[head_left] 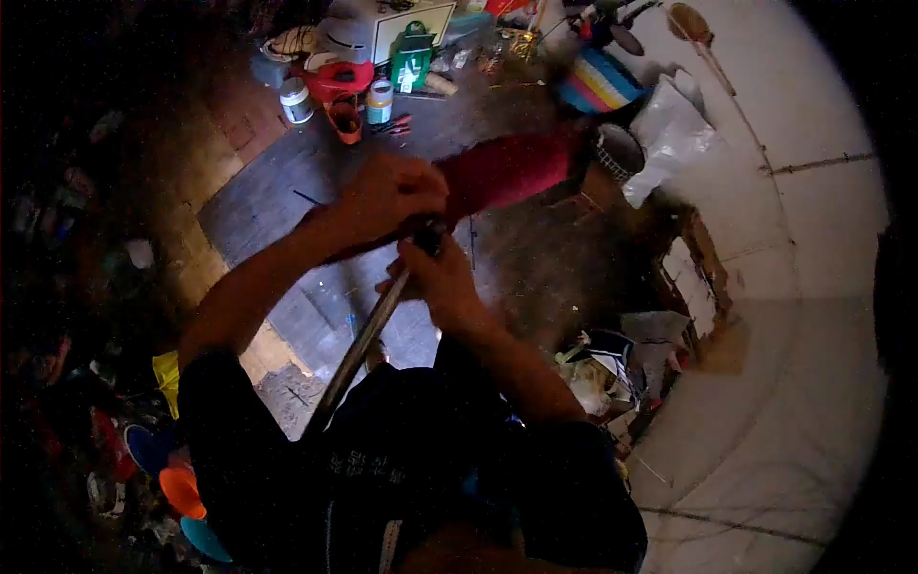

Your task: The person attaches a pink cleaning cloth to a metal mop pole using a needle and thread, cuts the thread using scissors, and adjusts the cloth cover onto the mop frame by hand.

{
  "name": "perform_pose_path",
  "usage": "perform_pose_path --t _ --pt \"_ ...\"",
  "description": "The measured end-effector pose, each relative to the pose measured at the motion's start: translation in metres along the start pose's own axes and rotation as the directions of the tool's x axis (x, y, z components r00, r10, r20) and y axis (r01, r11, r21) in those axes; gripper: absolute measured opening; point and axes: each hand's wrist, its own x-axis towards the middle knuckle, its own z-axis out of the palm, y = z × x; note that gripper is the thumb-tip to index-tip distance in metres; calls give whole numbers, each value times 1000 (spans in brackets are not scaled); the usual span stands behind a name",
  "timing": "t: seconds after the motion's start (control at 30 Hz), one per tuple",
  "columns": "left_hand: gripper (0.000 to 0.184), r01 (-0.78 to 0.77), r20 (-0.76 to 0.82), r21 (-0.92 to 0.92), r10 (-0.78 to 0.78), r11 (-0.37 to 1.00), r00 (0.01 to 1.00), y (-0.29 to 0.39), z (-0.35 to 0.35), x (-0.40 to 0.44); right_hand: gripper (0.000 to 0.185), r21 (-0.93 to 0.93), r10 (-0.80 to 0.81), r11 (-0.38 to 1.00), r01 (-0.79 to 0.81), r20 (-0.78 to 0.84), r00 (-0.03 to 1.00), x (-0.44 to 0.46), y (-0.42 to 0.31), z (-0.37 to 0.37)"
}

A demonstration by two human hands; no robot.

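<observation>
"One pole (pixel 356 359), running which way?"
"Slanting up from beside the dark shirt (pixel 382 459) to a long red broom-like head (pixel 507 172), mid-view above the floor (pixel 263 215)."
"Held how?"
"Clamped near the upper end between thumb and fingers of the right hand (pixel 451 285)."
"And with the left hand (pixel 387 199)?"
"Fingers curled together by the middle of the red broom-like head; too dim to tell whether closed on it."
"Farther off?"
"Beyond the left hand, close together: white jar (pixel 296 101), reddish-brown cup (pixel 344 122), red-handled pliers (pixel 394 123)."
</observation>
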Motion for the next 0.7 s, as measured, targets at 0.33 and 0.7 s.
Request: perform_pose_path --t 0.33,0.7 --pt "17 248 -396 -657 -605 712 691 -105 49 103 41 59 477 858 -510 275 835 166 -6 -111" --pt "22 349 -467 -620 -688 702 555 -153 42 239 39 -915 310 395 85 220 925 320 -120 -186"
